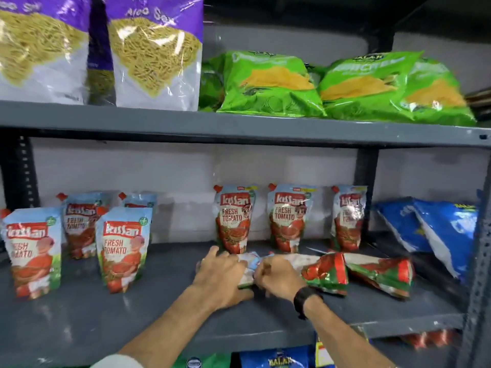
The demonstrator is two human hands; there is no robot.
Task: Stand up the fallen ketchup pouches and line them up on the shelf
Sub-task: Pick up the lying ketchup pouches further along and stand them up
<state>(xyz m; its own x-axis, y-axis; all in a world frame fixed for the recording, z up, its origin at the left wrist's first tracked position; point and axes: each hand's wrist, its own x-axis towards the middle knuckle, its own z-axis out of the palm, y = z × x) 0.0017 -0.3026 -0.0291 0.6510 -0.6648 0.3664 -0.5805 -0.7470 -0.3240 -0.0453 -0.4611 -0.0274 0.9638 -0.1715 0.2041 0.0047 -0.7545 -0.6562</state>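
Observation:
Two red, green and white ketchup pouches lie flat on the grey shelf (79, 312). Both hands grip the top end of the nearer fallen pouch (316, 270): my left hand (221, 272) covers its left end and my right hand (279, 276) pinches it beside that. The second fallen pouch (382, 274) lies to its right. Three pouches stand along the back wall: one (233, 219), another (288, 217) and a third (348, 216). Several more stand at the left, among them one (122, 248) in front and one (30, 251) at the far left.
Blue snack bags (438, 232) lean at the shelf's right end by the rack post (478, 261). The upper shelf carries purple noodle-snack bags (154, 49) and green chip bags (268, 83). More packets (276, 361) show on the level below.

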